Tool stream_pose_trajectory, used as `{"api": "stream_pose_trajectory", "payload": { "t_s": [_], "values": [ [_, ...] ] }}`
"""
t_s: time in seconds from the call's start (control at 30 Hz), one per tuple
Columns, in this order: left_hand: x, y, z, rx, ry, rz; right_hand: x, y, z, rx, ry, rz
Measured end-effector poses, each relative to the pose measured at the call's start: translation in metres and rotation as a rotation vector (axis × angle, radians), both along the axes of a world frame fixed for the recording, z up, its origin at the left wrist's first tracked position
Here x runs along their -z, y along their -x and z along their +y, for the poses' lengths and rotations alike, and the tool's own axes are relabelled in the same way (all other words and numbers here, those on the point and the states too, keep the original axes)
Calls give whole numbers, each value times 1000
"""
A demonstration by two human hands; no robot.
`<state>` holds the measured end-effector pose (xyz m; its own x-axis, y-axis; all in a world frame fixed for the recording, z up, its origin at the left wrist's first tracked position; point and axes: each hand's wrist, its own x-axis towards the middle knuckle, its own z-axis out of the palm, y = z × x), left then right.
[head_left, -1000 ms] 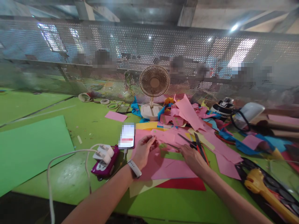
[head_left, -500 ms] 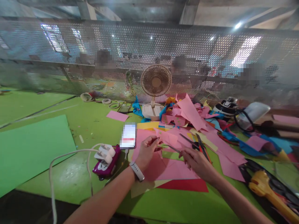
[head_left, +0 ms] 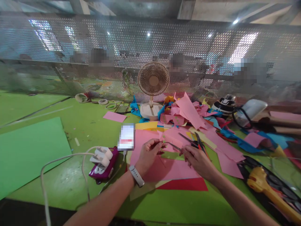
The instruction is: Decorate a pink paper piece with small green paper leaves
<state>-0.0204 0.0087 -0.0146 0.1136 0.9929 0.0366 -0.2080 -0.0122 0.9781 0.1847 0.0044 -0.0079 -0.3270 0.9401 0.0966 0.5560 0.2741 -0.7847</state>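
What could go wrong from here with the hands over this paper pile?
The thin metal tool in the right hand points at the fingertips of the left hand; a slip might jab them. The scissors lie close beside the right hand, so a careless reach could catch the blades.
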Motion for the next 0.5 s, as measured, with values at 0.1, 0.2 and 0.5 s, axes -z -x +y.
{"api": "stream_pose_trajectory", "payload": {
  "t_s": [0.1,0.2,0.5],
  "values": [
    [-2,-1,-1,12,-13,22,-5,-1,-1,6,-25,-47],
    [-4,-1,-2,22,-29,49,-9,-3,-1,15,-72,-92],
    [-9,-2,-5,60,-72,108,-11,-5,2,4,-156,-165]
  ]
}}
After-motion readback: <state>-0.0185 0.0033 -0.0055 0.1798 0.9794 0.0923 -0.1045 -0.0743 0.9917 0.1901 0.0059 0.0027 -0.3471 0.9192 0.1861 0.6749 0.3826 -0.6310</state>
